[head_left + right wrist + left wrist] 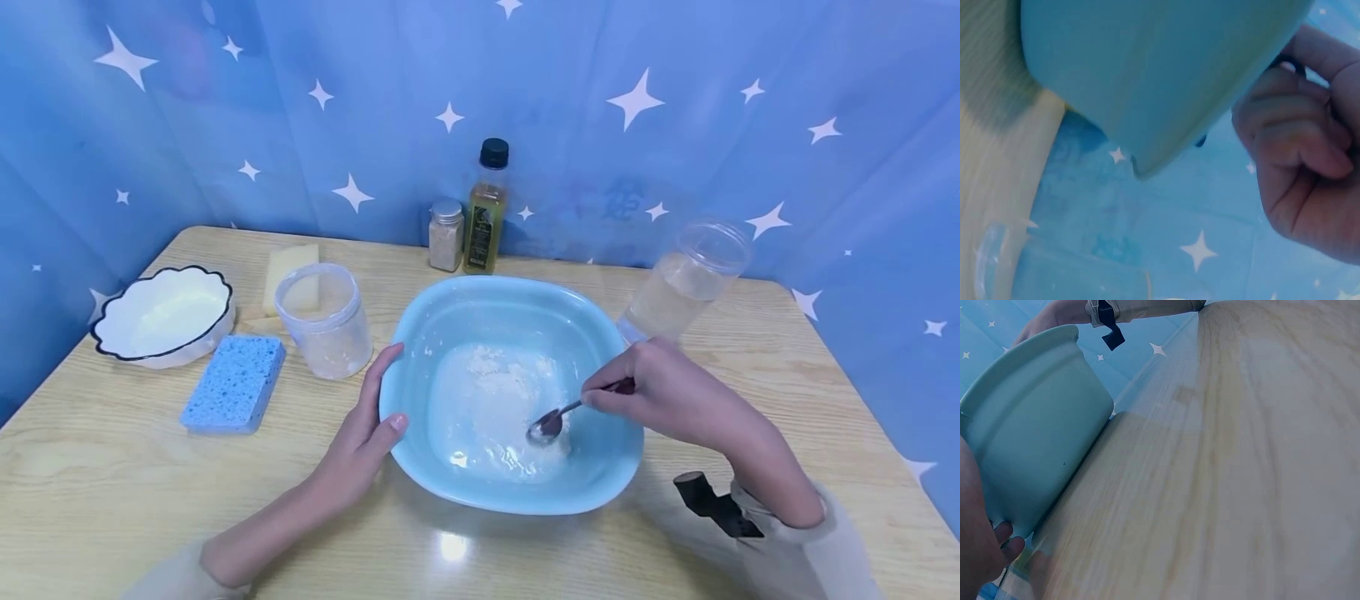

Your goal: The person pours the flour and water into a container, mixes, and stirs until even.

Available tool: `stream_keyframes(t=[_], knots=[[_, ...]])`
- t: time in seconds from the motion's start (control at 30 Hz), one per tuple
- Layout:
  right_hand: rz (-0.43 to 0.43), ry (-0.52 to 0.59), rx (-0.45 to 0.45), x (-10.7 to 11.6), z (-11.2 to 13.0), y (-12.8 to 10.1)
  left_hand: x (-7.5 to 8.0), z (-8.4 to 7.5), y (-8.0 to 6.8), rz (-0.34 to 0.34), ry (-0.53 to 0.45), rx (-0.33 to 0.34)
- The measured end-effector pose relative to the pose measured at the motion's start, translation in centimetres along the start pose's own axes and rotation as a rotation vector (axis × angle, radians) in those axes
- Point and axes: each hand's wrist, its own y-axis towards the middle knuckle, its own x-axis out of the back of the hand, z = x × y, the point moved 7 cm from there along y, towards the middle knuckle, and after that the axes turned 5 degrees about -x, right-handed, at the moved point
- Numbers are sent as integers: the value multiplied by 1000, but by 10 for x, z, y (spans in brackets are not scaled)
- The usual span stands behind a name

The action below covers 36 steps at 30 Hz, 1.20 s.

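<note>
A light blue basin (517,499) stands on the table with white powder (501,379) and some liquid spread over its bottom. My left hand (360,446) grips the basin's left side, thumb at the rim and fingers along the outer wall. In the left wrist view those fingers (1013,545) reach low on the wall. Between thumb and fingers, my right hand (667,390) pinches the handle of a small dark metal spoon (547,427). The spoon's bowl dips into the wet powder, right of the middle. In the right wrist view the right hand (1297,131) has its other fingers curled.
Left lie a blue sponge (235,383), a scalloped white dish (168,312), a clear plastic jar (330,333) and a pale yellow block (279,265). Behind the basin stand a shaker jar (446,237) and an oil bottle (483,225). A clear water container (678,287) is back right.
</note>
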Motion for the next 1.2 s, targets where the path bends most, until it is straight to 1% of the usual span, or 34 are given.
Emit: stream_keyframes(t=[0.07,0.1,0.13,0.2,0.3,0.4,0.5,0.57,0.7,0.8,0.87,0.97,1.07,1.2], knots=[[28,22,39,-3,3,0,0,0,0,0,-3,1],[26,19,49,-3,4,0,0,0,0,1,-4,1],[11,9,50,-3,5,0,-1,0,0,2,-4,2],[-48,-41,43,2,5,0,-1,0,1,6,-3,3],[-127,-124,-3,8,3,-1,-2,0,1,10,-1,4],[-141,-180,-16,9,3,-2,-2,0,1,11,-4,6],[-114,-186,-7,7,4,-3,-1,0,1,6,-1,8],[-75,-166,-1,6,6,-4,0,-1,0,1,4,13],[43,-91,17,-1,9,-6,1,-1,-1,-3,14,22],[133,-27,51,-8,14,-7,1,0,-1,1,14,24],[174,2,83,-13,18,-6,1,0,-1,3,11,25],[190,14,131,-21,23,-4,0,0,-1,5,12,26],[173,4,161,-26,27,-1,0,0,0,6,19,29],[153,-8,165,-32,29,2,0,1,0,3,27,28]])
